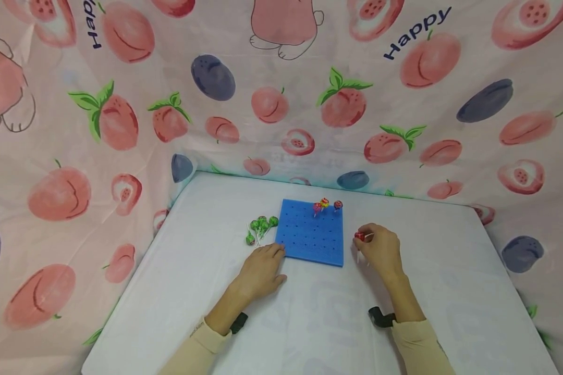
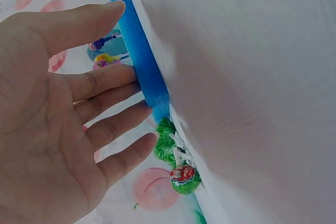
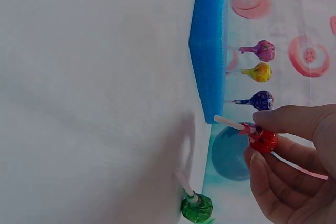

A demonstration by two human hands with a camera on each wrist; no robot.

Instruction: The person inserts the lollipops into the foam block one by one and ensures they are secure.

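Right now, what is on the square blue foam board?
A pink wrapped lollipop, a yellow one and a dark-blue one stand toward the far right corner of the board. Their lower ends are hidden inside it; the left hand covers part of its near left corner.

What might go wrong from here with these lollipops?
The red lollipop might slip, since the right hand pinches its small round head. Its thin stick might also miss the small holes in the blue board. And the green lollipops lie loose near the left hand, so a nudge could perhaps set them rolling.
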